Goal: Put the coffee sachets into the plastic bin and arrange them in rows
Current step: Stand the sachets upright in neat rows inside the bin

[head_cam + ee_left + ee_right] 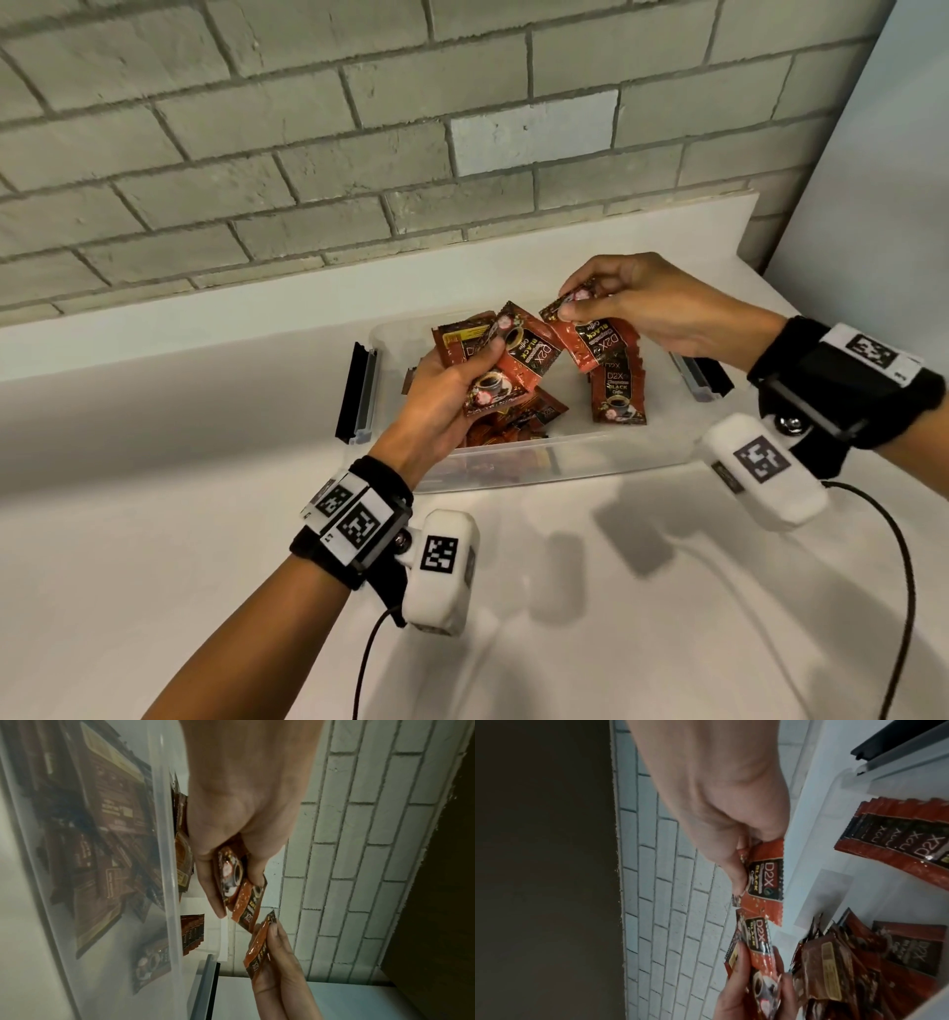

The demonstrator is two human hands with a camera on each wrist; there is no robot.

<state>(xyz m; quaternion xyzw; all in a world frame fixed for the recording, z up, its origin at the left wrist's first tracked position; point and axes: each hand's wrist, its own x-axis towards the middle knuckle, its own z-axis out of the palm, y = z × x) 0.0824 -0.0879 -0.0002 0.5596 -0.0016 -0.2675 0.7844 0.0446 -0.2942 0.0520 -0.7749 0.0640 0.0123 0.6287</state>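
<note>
A clear plastic bin [642,457] stands on the white counter. My left hand [452,380] hovers over its left half and grips a few red-and-black coffee sachets [518,354] fanned between thumb and fingers. My right hand [580,303] is over the bin's middle and pinches one sachet [590,339] by its upper end. Inside the bin, a neat row of sachets [616,390] stands at the right and a loose pile [518,416] lies at the left. The wrist views show the held sachets [240,888] [765,878] close together, a small gap between them.
The bin has black and grey latch handles at its left end [359,390] and right end [701,375]. A grey brick wall [359,154] rises right behind the counter. White counter surface [205,539] spreads in front. Cables [904,565] trail from the wrist cameras.
</note>
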